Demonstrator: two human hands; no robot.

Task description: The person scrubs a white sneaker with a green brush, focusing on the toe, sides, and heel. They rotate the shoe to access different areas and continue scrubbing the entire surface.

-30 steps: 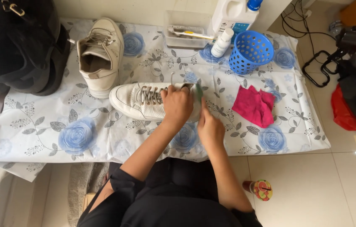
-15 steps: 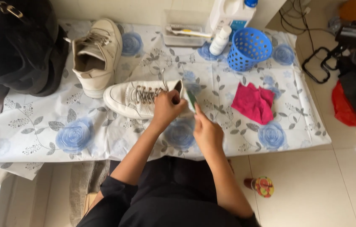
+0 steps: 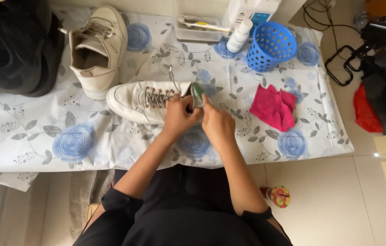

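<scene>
So the low white leather sneaker with grey laces (image 3: 145, 101) is lying on its side on the counter (image 3: 33, 136), which is covered with a white cloth printed with blue roses. The shoe's long axis runs left to right across the view: toe pointing out to the person's left, heel end right up against both hands. The left hand (image 3: 179, 116) is clamped on the shoe around the laces and collar, fingers curled tight, so that grip is closed on the sneaker. The right hand (image 3: 216, 125) sits just beside it, touching the heel end, and its grip is narrow around a small green thing (image 3: 197, 93) pressed against the heel. I can't tell if it's a sponge or a brush, it's mostly hidden. Both hands are basically at the heel, with the left one sitting more over the shoe body, so the rest of the sneaker stretches away to the left of both grips. The matching white sneaker (image 3: 96, 48) stands upright behind it, well apart from the hands. Off to the right there's a crumpled pink cloth (image 3: 274, 107), a round blue plastic basket (image 3: 271, 45) and a small white bottle (image 3: 239, 36) near the back edge.
</scene>
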